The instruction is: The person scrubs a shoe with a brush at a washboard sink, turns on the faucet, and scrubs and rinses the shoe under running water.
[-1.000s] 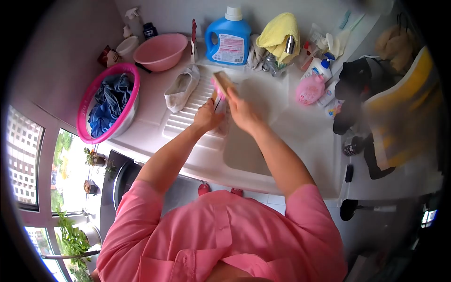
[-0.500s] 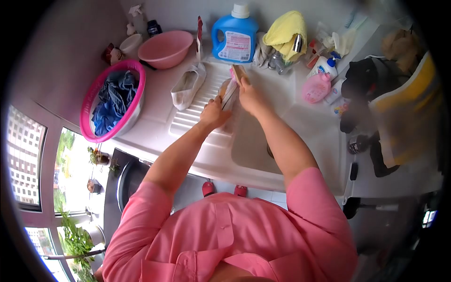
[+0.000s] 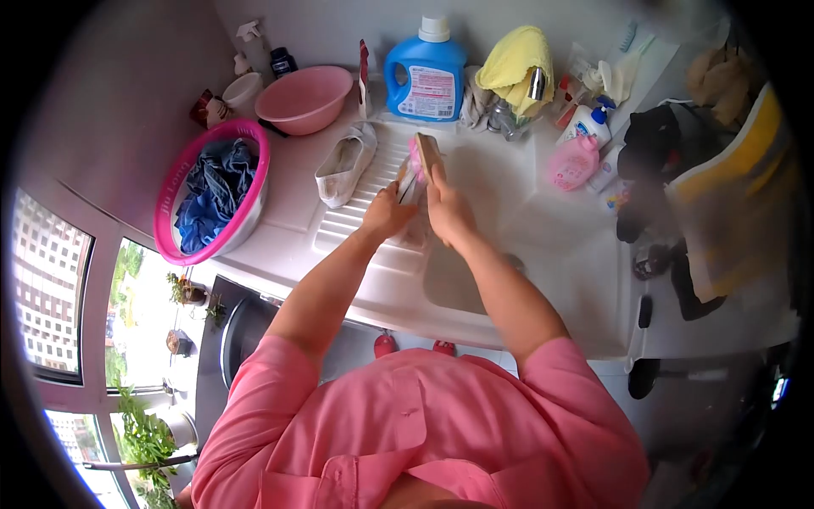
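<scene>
A wooden brush [image 3: 430, 156] with pink bristles is gripped in my right hand [image 3: 449, 210], its bristle side against a light shoe [image 3: 410, 188]. My left hand [image 3: 388, 214] is closed on that shoe, which lies over the ridged washboard [image 3: 337, 227] and is partly hidden by both hands. Left of them, a second white shoe [image 3: 346, 165] rests on the washboard's upper left edge, its opening facing up. The basin [image 3: 458, 276] of the sink lies just right of the washboard, partly under my right forearm.
A pink-rimmed basket [image 3: 170, 242] of dark blue clothes stands at the left, near a pink basin [image 3: 303, 102]. Behind are a blue detergent bottle [image 3: 430, 85] and a yellow cloth [image 3: 513, 68] over the tap. Bottles, including a pink one [image 3: 575, 163], and dark clothes [image 3: 649, 148] are at the right.
The brush has moved back and forth along the shoe and now sits slightly nearer me than half a second ago. The whole view has shifted a little. Both hands keep their hold.
</scene>
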The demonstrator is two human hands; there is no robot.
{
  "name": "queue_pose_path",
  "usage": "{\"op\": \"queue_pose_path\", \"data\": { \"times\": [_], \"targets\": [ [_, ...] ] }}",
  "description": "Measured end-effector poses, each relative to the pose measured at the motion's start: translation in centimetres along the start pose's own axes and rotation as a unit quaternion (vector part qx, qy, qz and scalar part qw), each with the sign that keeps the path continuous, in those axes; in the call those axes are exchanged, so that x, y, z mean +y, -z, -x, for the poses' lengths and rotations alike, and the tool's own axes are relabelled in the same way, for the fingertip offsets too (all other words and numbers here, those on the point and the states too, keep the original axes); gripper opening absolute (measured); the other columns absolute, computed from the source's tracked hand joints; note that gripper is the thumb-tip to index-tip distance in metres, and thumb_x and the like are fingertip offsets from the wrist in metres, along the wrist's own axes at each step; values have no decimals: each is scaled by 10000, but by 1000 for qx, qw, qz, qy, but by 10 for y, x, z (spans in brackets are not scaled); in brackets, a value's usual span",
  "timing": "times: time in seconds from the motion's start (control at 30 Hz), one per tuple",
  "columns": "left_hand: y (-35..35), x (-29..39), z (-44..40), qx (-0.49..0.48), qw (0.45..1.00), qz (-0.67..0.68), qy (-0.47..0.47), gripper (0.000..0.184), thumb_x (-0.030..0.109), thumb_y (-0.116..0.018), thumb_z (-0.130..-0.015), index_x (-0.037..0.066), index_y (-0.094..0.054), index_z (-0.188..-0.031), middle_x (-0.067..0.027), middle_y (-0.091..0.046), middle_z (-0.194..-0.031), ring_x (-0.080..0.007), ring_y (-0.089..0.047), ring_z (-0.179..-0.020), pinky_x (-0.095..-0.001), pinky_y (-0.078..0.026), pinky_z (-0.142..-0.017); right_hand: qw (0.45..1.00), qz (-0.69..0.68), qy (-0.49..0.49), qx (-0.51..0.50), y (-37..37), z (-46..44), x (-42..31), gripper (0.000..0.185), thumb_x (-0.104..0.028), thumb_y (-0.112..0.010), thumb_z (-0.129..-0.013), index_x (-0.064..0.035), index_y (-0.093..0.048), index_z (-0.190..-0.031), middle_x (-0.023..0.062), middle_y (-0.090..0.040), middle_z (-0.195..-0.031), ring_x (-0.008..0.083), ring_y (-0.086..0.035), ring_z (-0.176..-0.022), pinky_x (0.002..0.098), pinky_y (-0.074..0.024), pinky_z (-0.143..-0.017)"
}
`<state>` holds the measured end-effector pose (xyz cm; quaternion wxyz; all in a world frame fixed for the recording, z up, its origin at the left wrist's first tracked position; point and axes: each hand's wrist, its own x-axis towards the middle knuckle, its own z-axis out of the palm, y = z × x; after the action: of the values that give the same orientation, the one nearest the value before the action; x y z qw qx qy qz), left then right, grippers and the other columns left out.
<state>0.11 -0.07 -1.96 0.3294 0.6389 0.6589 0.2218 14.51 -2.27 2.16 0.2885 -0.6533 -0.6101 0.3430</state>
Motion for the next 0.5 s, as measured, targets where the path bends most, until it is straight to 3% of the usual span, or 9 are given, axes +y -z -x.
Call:
{"op": "queue_pose_path", "data": {
  "times": [0.13,0.2,0.23,0.27,0.3,0.33,0.4,0.43,0.5],
  "targets": [
    [-2,-1,-5,49,997,-28,-44,642,278,-587,-698,-12,-455,-1255,-240,-600,-1071,-356,-586,-1014,-398,-458,-872,994,61,84,27,-14,16,17,438,-315,-376,-939,-212,-386,-1365,249,-627,-902,378,-627,-819,428,-488,-742],
    [1,-3,-5,36,998,-15,-49,637,280,-586,-698,-16,-462,-1248,-245,-616,-1028,-365,-593,-995,-401,-465,-854,1000,0,10,-7,-10,-22,12,468,-321,-380,-928,-160,-374,-1367,248,-607,-1018,406,-571,-975,460,-459,-830],
    [0,-7,-6,31,998,12,-45,622,275,-591,-696,-22,-476,-1231,-243,-620,-1010,-349,-604,-973,-388,-470,-833,994,-36,68,71,-31,-64,39,441,-301,-370,-928,-148,-423,-1338,244,-602,-1051,393,-572,-1000,435,-465,-836],
    [-1,-9,-5,23,998,39,-40,608,271,-597,-695,-27,-491,-1214,-242,-624,-993,-333,-615,-951,-375,-476,-812,996,-81,-12,29,-22,-80,32,430,-293,-364,-927,-144,-453,-1319,216,-622,-1044,358,-628,-874,395,-500,-738],
    [2,-4,-4,24,998,36,-45,608,271,-597,-695,-27,-491,-1214,-242,-624,-993,-333,-615,-951,-375,-476,-812,987,-147,-64,-4,-18,-96,32,417,-297,-383,-921,-147,-488,-1295,174,-653,-851,290,-625,-623,389,-484,-534],
    [8,2,-1,2,998,61,-20,582,263,-598,-701,-32,-506,-1194,-220,-632,-959,-302,-622,-911,-365,-480,-779,987,-150,-63,0,-13,-108,35,417,-297,-383,-921,-147,-488,-1295,174,-653,-851,290,-625,-623,389,-484,-534],
    [13,6,6,-21,996,83,4,556,256,-600,-708,-37,-520,-1174,-197,-640,-926,-271,-630,-870,-354,-484,-745,960,-234,-113,-107,-3,-119,41,394,-318,-405,-920,-140,-531,-1247,114,-560,-625,209,-516,-447,373,-384,-377],
    [15,6,9,-19,995,98,8,516,237,-595,-729,-40,-530,-1159,-169,-637,-919,-238,-623,-830,-347,-484,-716,951,-239,-137,-139,-2,-118,41,338,-373,-375,-935,-260,-472,-1239,24,-379,-505,131,-366,-356,318,-281,-313],
    [19,0,5,-17,993,113,9,476,219,-590,-750,-44,-539,-1144,-140,-634,-912,-206,-617,-790,-339,-484,-686,943,-277,-124,-139,-3,-105,47,350,-399,-386,-927,-262,-463,-1241,16,-365,-507,123,-348,-357,302,-278,-316]
  ]
}}
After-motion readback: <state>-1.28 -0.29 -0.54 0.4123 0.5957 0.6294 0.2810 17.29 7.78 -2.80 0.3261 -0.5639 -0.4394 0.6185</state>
